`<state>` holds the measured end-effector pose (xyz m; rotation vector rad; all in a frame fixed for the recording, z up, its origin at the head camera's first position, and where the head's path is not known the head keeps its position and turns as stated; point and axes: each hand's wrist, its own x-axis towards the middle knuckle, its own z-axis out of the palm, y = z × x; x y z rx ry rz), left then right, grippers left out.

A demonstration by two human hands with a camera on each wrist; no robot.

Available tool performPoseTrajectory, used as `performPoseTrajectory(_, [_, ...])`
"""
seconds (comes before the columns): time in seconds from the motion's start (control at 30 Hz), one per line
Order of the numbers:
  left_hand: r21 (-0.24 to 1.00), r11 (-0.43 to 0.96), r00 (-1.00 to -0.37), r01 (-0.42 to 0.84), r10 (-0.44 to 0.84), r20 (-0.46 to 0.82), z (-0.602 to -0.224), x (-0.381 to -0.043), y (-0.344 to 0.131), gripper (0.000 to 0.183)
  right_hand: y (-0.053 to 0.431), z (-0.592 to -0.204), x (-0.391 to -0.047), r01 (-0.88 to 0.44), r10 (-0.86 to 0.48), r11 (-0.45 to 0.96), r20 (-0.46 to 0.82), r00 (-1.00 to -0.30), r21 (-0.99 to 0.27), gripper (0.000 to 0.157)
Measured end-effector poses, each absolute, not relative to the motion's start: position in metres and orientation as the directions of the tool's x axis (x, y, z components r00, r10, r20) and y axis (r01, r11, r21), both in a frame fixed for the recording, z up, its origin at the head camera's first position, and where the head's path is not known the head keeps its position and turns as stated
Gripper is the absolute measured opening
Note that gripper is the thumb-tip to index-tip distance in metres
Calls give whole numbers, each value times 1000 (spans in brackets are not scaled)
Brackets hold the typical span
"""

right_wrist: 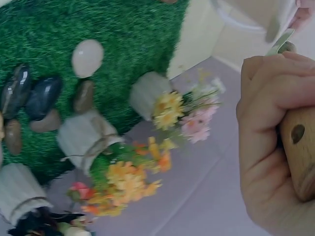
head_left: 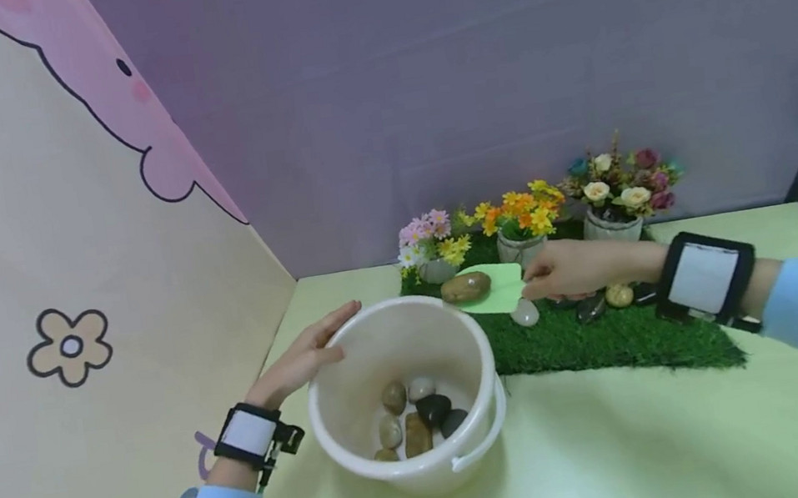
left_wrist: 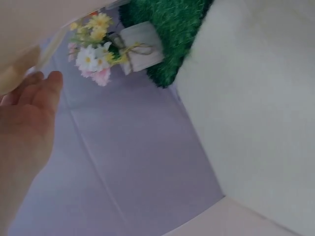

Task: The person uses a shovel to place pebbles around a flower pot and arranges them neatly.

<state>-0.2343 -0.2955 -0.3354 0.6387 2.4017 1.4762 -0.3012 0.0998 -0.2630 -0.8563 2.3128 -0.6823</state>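
My left hand holds the rim of a white bucket, thumb over the inner side and fingers along the outside. Several stones lie on the bucket's bottom, among them a black stone and a brown stone. In my right hand is a small trowel with a light green blade and a wooden handle. A brown oval stone rests on the blade, close beside the bucket's far right rim.
Behind the bucket lies a green grass mat with several stones, such as a white stone. Along its back stand three flower pots: pink-and-white flowers, orange flowers and roses. A pale wall rises at left.
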Motion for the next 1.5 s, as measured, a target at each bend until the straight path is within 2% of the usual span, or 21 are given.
performPoseTrajectory(0.3, [937, 327, -863, 123, 501, -62, -343, -238, -296, 59, 116, -303, -328, -339, -655, 682, -337, -676, -648, 24])
performPoseTrajectory(0.5, [947, 287, -880, 141, 474, -13, -347, -240, -291, 56, 121, -339, -351, -328, -622, 700, -316, -716, -635, 25])
performPoseTrajectory(0.77, [970, 199, -900, 140, 435, 41, -359, -228, -297, 61, 97, -384, -374, -308, -607, 696, -302, -735, -649, 29])
performPoseTrajectory(0.9, [975, 166, -895, 147, 442, 60, -362, -227, -296, 61, 93, -396, -381, -295, -555, 749, -319, -768, -593, 34])
performPoseTrajectory(1.07, [980, 152, -888, 129, 458, 46, -359, -234, -293, 62, 99, -400, -387, -301, -452, 856, -326, -830, -421, 32])
performPoseTrajectory(1.2, [978, 156, -882, 136, 468, 48, -355, -237, -291, 64, 110, -394, -387, -338, -407, 896, -228, -885, -288, 27])
performPoseTrajectory(1.33, [973, 171, -890, 157, 452, 64, -352, -241, -293, 64, 121, -383, -386, -398, -421, 896, -93, -902, -199, 28])
performPoseTrajectory(1.4, [972, 168, -891, 163, 449, 71, -352, -242, -293, 64, 124, -377, -383, -417, -431, 879, -11, -902, -232, 30])
performPoseTrajectory(1.5, [975, 154, -885, 163, 459, 76, -354, -241, -293, 64, 118, -360, -368, -425, -442, 794, 69, -895, -435, 29])
